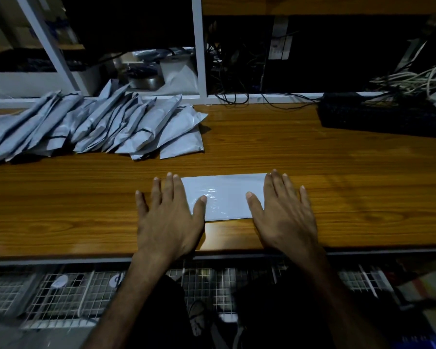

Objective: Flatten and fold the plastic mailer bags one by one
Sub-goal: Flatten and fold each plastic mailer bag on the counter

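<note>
No legible text anywhere.

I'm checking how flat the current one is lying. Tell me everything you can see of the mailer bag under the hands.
The mailer bag is a pale grey, glossy plastic rectangle, lying flat lengthwise on the wooden table near its front edge. Light glints off slight wrinkles at its middle. The left hand presses its left end and the right hand its right end, fingers spread straight.

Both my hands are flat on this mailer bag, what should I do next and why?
Probably fold it: the mailer bag already lies flat on the wooden table, with your left hand and right hand pressing its two ends. Afterwards it could join the pile of folded bags at the left.
</note>
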